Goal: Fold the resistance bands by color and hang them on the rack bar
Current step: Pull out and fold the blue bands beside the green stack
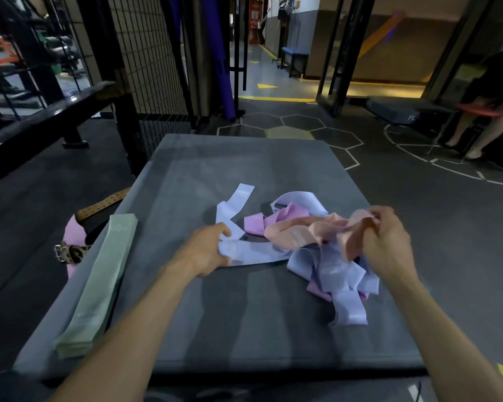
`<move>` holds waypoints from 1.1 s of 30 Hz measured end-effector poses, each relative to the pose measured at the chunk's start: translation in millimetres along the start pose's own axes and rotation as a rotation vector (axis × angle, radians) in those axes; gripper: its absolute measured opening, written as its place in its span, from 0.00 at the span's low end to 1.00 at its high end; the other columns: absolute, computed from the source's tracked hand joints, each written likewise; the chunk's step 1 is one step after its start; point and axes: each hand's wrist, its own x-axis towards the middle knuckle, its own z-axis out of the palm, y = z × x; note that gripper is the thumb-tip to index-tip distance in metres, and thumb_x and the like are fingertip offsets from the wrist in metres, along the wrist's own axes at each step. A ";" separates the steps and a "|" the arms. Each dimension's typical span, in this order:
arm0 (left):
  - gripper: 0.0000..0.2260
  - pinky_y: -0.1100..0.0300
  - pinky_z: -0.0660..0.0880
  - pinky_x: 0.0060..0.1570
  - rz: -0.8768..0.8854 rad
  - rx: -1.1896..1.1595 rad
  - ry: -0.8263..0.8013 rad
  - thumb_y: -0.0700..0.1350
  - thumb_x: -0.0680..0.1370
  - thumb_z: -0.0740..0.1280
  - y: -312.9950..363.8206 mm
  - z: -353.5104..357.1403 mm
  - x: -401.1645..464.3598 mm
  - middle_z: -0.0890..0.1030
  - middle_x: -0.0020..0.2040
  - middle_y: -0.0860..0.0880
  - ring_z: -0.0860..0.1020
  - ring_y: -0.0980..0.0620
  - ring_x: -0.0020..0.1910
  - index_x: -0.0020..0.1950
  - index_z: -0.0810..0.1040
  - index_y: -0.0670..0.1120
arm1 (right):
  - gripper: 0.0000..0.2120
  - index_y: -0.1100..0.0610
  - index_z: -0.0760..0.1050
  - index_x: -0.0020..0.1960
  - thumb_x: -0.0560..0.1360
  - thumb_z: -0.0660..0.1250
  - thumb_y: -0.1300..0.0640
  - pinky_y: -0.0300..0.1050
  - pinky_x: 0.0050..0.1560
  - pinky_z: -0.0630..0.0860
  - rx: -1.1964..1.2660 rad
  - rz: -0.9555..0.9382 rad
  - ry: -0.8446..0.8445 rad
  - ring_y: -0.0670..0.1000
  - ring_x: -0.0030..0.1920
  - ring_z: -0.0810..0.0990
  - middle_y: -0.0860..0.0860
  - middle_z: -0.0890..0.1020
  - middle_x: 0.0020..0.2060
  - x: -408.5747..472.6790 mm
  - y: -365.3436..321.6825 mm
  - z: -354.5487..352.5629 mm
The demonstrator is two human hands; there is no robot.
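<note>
A tangled heap of resistance bands lies on the grey padded platform (244, 158), right of centre. It holds light blue bands (325, 271), pink-lilac bands (262, 223) and peach bands (299, 235). My left hand (208, 250) grips a flat light blue band at the heap's left edge. My right hand (388, 242) is closed on a bunched peach band, lifted slightly above the heap's right side. A neat folded stack of pale green bands (99, 285) lies along the platform's left edge.
A black rack bar (50, 111) runs across the upper left, beside a black wire mesh panel (145, 53). A pink band and leopard-print belt (70, 250) lie on the floor to the left. A person (485, 111) stands at the far right holding a red band.
</note>
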 end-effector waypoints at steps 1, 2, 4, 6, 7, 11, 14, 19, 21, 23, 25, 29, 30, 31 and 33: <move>0.23 0.58 0.76 0.50 0.065 -0.048 0.033 0.42 0.74 0.74 -0.1 -4.7 -0.6 0.75 0.59 0.52 0.77 0.48 0.52 0.67 0.73 0.53 | 0.13 0.53 0.72 0.59 0.76 0.59 0.56 0.52 0.54 0.74 -0.192 0.001 -0.126 0.61 0.54 0.76 0.55 0.77 0.56 1.6 4.4 1.9; 0.23 0.57 0.76 0.52 0.147 -0.103 0.076 0.39 0.74 0.74 0.6 -10.0 -1.3 0.76 0.60 0.51 0.78 0.47 0.53 0.66 0.74 0.52 | 0.18 0.53 0.72 0.61 0.72 0.60 0.52 0.53 0.56 0.73 -0.390 0.018 -0.253 0.63 0.56 0.74 0.56 0.76 0.58 4.4 11.1 3.4; 0.22 0.53 0.78 0.54 0.287 -0.255 0.168 0.35 0.74 0.71 4.6 -22.3 -5.3 0.78 0.60 0.52 0.79 0.46 0.54 0.65 0.76 0.52 | 0.34 0.48 0.65 0.72 0.66 0.63 0.47 0.58 0.65 0.70 -0.621 0.038 -0.427 0.64 0.65 0.70 0.55 0.69 0.67 7.7 14.3 3.1; 0.23 0.56 0.79 0.55 0.371 -0.396 0.238 0.31 0.75 0.69 10.9 -34.4 -12.4 0.79 0.60 0.55 0.79 0.50 0.56 0.63 0.77 0.55 | 0.39 0.46 0.54 0.79 0.70 0.64 0.48 0.60 0.73 0.60 -0.545 -0.014 -0.451 0.62 0.75 0.60 0.52 0.61 0.75 -3.6 -4.2 0.2; 0.24 0.59 0.78 0.54 0.405 -0.452 0.258 0.30 0.75 0.69 15.1 -39.3 -16.5 0.79 0.61 0.56 0.79 0.52 0.57 0.63 0.77 0.55 | 0.38 0.46 0.55 0.79 0.70 0.62 0.47 0.58 0.73 0.59 -0.472 -0.140 -0.423 0.61 0.76 0.59 0.51 0.61 0.75 -13.5 -16.4 2.0; 0.24 0.61 0.77 0.57 0.482 -0.684 0.268 0.27 0.75 0.68 31.6 -49.7 -31.1 0.81 0.60 0.53 0.80 0.54 0.58 0.62 0.79 0.52 | 0.29 0.40 0.63 0.73 0.72 0.61 0.43 0.52 0.62 0.67 -0.398 -0.630 -0.419 0.49 0.67 0.70 0.40 0.70 0.69 -50.7 -44.5 38.3; 0.24 0.61 0.77 0.56 0.480 -0.852 0.364 0.24 0.73 0.67 37.4 -55.4 -37.6 0.83 0.57 0.49 0.81 0.54 0.55 0.61 0.79 0.49 | 0.18 0.43 0.71 0.63 0.74 0.61 0.43 0.55 0.59 0.72 -0.472 -0.717 -0.440 0.52 0.57 0.75 0.43 0.77 0.58 -48.4 -33.6 67.6; 0.24 0.53 0.73 0.51 0.402 -1.143 0.594 0.27 0.69 0.64 28.1 -75.8 -43.4 0.82 0.53 0.49 0.79 0.51 0.52 0.59 0.78 0.49 | 0.10 0.50 0.75 0.42 0.74 0.55 0.57 0.41 0.27 0.63 -0.620 -0.706 -0.096 0.55 0.30 0.74 0.46 0.69 0.31 -31.2 -27.6 61.9; 0.24 0.53 0.74 0.48 0.384 -1.233 0.611 0.28 0.68 0.63 28.3 -81.6 -47.4 0.81 0.52 0.49 0.78 0.52 0.51 0.59 0.77 0.48 | 0.08 0.50 0.69 0.43 0.76 0.52 0.54 0.44 0.34 0.62 -0.663 -0.546 -0.127 0.57 0.31 0.71 0.48 0.72 0.33 -31.2 -30.7 61.6; 0.23 0.56 0.76 0.47 0.381 -1.321 0.619 0.27 0.70 0.62 30.2 -85.7 -51.0 0.81 0.51 0.49 0.79 0.54 0.49 0.60 0.76 0.46 | 0.09 0.48 0.67 0.50 0.77 0.50 0.49 0.48 0.42 0.66 -0.702 -0.450 -0.255 0.57 0.36 0.73 0.48 0.76 0.39 -30.8 -34.5 59.7; 0.24 0.57 0.77 0.45 0.367 -1.406 0.641 0.24 0.72 0.58 29.7 -91.4 -53.1 0.80 0.51 0.48 0.79 0.54 0.46 0.62 0.75 0.44 | 0.14 0.47 0.67 0.63 0.78 0.58 0.46 0.51 0.52 0.68 -0.696 -0.403 -0.426 0.57 0.44 0.73 0.49 0.78 0.52 -30.8 -38.3 55.7; 0.24 0.59 0.78 0.39 0.344 -1.509 0.713 0.23 0.73 0.56 25.6 -105.1 -54.7 0.79 0.49 0.47 0.79 0.53 0.42 0.62 0.74 0.43 | 0.23 0.41 0.67 0.58 0.64 0.66 0.43 0.56 0.54 0.68 -0.726 -0.487 -0.491 0.57 0.53 0.75 0.42 0.75 0.49 -30.1 -40.8 58.1; 0.23 0.59 0.78 0.40 0.331 -1.519 0.728 0.23 0.73 0.56 24.9 -106.5 -54.6 0.79 0.49 0.47 0.79 0.53 0.43 0.61 0.75 0.43 | 0.24 0.42 0.68 0.56 0.61 0.65 0.41 0.54 0.51 0.66 -0.798 -0.544 -0.498 0.55 0.51 0.74 0.42 0.74 0.48 -30.3 -41.7 59.7; 0.23 0.58 0.79 0.41 0.311 -1.529 0.735 0.23 0.74 0.57 23.6 -106.9 -54.1 0.79 0.50 0.47 0.80 0.53 0.44 0.61 0.75 0.44 | 0.24 0.42 0.69 0.55 0.60 0.64 0.38 0.52 0.50 0.64 -0.834 -0.593 -0.525 0.53 0.52 0.74 0.42 0.73 0.48 -30.9 -40.6 60.6; 0.22 0.57 0.80 0.43 0.243 -1.550 0.753 0.24 0.74 0.58 18.9 -105.4 -51.2 0.78 0.52 0.46 0.79 0.52 0.47 0.60 0.76 0.45 | 0.22 0.40 0.67 0.52 0.60 0.62 0.35 0.51 0.48 0.60 -0.820 -0.663 -0.535 0.52 0.52 0.72 0.43 0.72 0.48 -31.1 -38.1 61.1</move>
